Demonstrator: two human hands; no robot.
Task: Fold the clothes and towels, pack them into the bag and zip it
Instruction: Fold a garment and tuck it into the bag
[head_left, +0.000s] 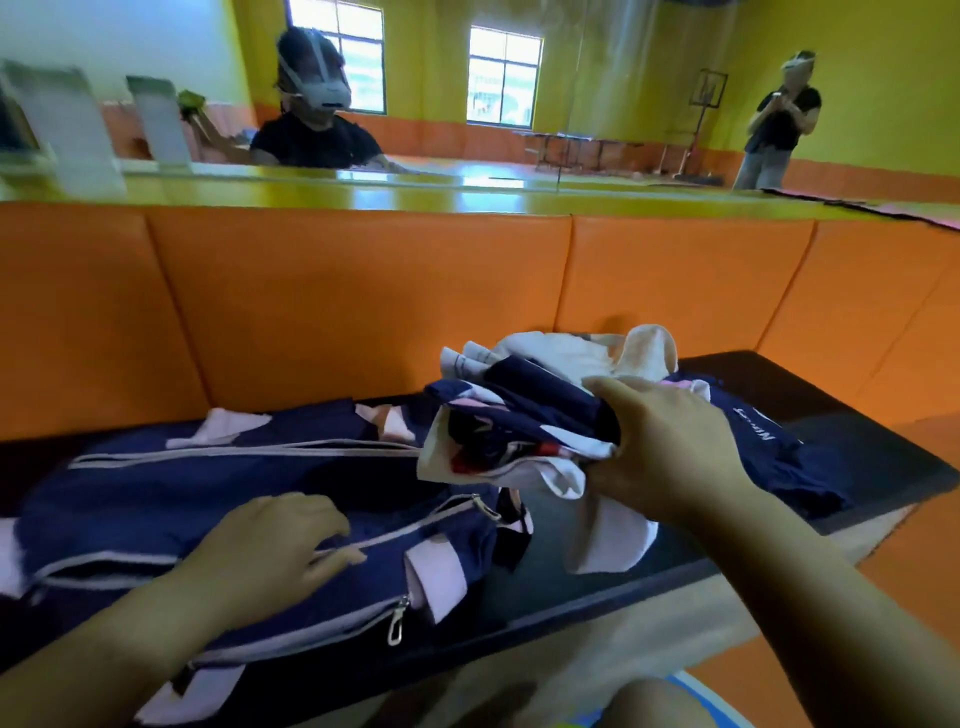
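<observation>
Clothing bundle (511, 431), folded navy and white pieces, is being gripped by your right hand (670, 457) above the right end of the navy bag (156, 499). Your left hand (270, 551) is pressing on the bag's near zipper edge, fingers curled. A navy garment (769, 452) is lying behind your right hand on the dark bench (883, 467), with orange padding (363, 301) backing everything.

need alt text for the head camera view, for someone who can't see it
A person's right hand grips a bundle of folded navy, white and pink clothes above an open navy duffel bag with pale zippers, on whose near edge the left hand rests. The bag lies on a dark bench against orange padding.
</observation>
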